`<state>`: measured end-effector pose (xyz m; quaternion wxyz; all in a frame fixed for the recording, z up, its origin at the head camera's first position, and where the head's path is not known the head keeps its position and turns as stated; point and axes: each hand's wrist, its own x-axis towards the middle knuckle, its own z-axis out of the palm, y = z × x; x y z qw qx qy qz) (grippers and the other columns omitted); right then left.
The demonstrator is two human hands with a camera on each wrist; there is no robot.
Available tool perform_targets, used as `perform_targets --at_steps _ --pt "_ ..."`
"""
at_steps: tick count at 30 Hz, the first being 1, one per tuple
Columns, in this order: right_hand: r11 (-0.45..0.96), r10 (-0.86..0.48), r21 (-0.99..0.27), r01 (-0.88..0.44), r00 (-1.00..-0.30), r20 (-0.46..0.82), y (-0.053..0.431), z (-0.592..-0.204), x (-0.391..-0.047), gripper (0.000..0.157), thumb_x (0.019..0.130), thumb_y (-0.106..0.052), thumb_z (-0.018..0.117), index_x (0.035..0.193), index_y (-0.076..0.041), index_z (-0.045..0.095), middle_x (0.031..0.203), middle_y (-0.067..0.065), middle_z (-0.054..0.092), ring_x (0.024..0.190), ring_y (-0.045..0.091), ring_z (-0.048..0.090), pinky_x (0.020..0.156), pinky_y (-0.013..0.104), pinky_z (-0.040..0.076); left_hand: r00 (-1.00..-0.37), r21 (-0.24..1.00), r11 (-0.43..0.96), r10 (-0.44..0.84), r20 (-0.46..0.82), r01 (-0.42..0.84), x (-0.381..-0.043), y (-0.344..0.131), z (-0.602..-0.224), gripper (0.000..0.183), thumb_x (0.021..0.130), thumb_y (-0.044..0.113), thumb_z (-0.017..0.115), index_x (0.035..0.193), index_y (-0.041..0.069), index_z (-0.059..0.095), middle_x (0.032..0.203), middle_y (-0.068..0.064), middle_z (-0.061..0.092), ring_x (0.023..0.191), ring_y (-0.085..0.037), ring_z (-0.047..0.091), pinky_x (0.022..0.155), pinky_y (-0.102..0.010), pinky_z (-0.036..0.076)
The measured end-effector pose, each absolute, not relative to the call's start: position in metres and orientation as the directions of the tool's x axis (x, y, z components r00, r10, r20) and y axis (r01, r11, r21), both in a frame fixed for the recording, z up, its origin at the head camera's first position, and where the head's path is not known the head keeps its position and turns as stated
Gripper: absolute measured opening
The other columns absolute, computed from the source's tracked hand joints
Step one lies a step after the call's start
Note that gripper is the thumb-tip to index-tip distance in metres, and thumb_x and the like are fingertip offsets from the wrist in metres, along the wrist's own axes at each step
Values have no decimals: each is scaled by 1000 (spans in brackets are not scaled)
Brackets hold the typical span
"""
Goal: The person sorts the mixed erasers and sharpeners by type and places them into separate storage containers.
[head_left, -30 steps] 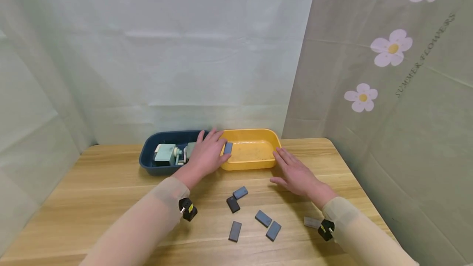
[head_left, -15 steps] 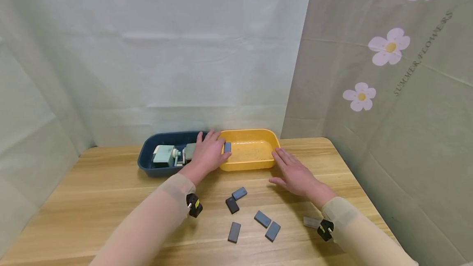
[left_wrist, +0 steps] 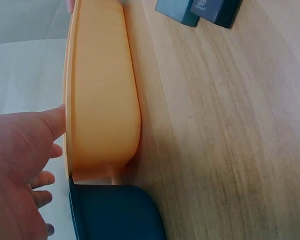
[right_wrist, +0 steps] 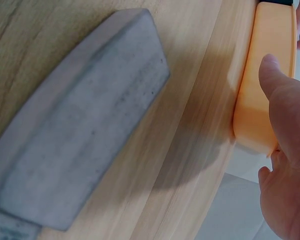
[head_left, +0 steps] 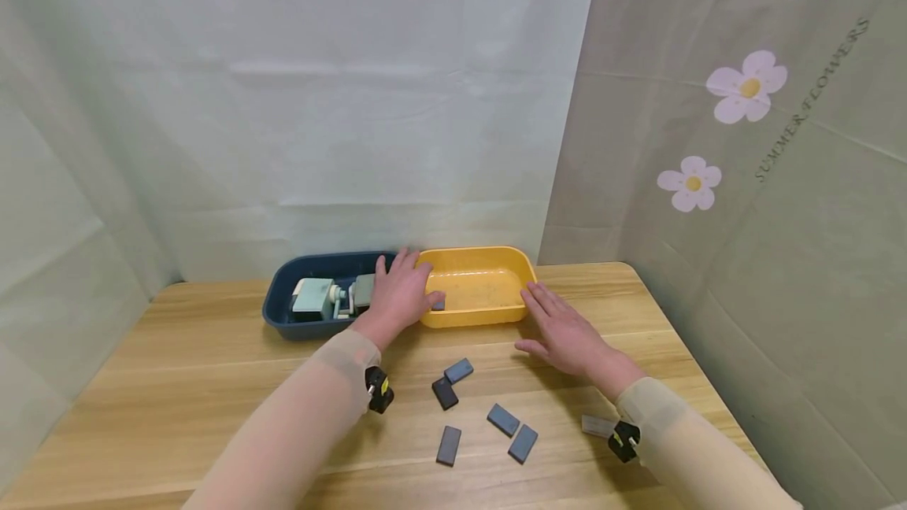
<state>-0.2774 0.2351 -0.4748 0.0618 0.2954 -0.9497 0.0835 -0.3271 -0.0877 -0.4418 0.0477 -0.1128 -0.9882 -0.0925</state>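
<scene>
My left hand [head_left: 402, 296] is over the meeting rims of a dark blue bin [head_left: 283, 290] and a yellow bin [head_left: 475, 317], fingers spread apart. Its thumb reaches over the yellow bin's left end, as the left wrist view also shows. A small slate-blue rectangular block [head_left: 438, 303] is inside there, mostly hidden by the thumb. At the yellow bin's right end lies my right hand [head_left: 563, 333], its straight fingertips at the outer wall and its thumb held apart.
Several dark rectangular blocks [head_left: 449, 445] lie on the wooden table [head_left: 177, 400] in front of the bins. A paler block [head_left: 598, 426] is beside the right wrist. Mint-green boxy items [head_left: 315, 297] stand in the dark blue bin; a cloth backdrop [head_left: 354, 140] rises behind.
The block in the yellow bin has shifted lower and is now largely behind my left thumb. My left forearm has moved slightly right. My right hand stays at the bin's end.
</scene>
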Motion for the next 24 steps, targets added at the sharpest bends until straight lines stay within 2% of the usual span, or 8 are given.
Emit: perform_targets --at_steps 13,24 --pt "808 -558 -115 -578 -813 168 234 -474 -276 97 104 -48 77 169 8 32 176 30 30 164 46 27 130 59 30 -961 153 953 240 137 260 -315 -100 -442 65 108 51 71 157 9 61 171 -19 43 164 -42 28 130 -74 14" --pt "813 -551 -129 -567 -822 144 234 -473 -277 97 106 -48 75 171 7 29 177 29 27 165 44 24 132 58 27 -949 141 945 272 158 294 -292 -110 -435 68 107 49 73 161 9 58 173 -18 41 165 -43 27 131 -73 11"
